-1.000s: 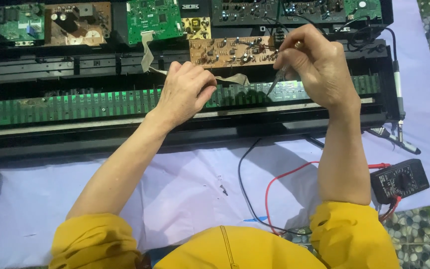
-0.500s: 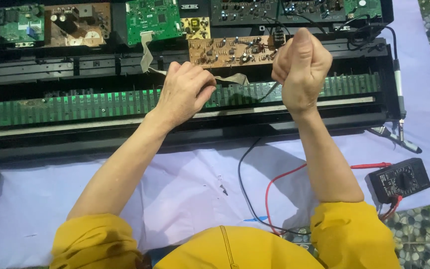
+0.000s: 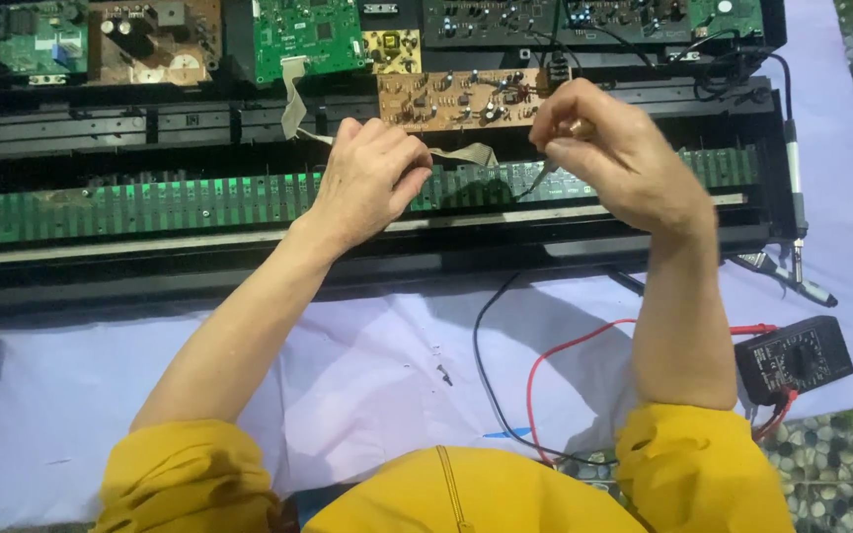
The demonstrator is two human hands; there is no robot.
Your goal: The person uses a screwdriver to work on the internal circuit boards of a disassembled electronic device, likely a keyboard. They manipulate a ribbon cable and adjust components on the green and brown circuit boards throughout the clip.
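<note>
Left hand point(image 3: 367, 178): curled, fingertips pinched on grey ribbon cable point(image 3: 461, 155), over green key-contact strip point(image 3: 150, 202); right hand point(image 3: 614, 163): fingers closed narrow round thin probe point(image 3: 542, 178), tip down nr strip, just below brown circuit board point(image 3: 461, 99); board at centre top of opened black chassis point(image 3: 367, 262), w/ green boards point(image 3: 308, 38) behind; black multimeter point(image 3: 794, 357) at right on pale cloth point(image 3: 348, 375); red & black leads point(image 3: 555, 360) across cloth; soldering iron point(image 3: 797, 197) at right edge.
</note>
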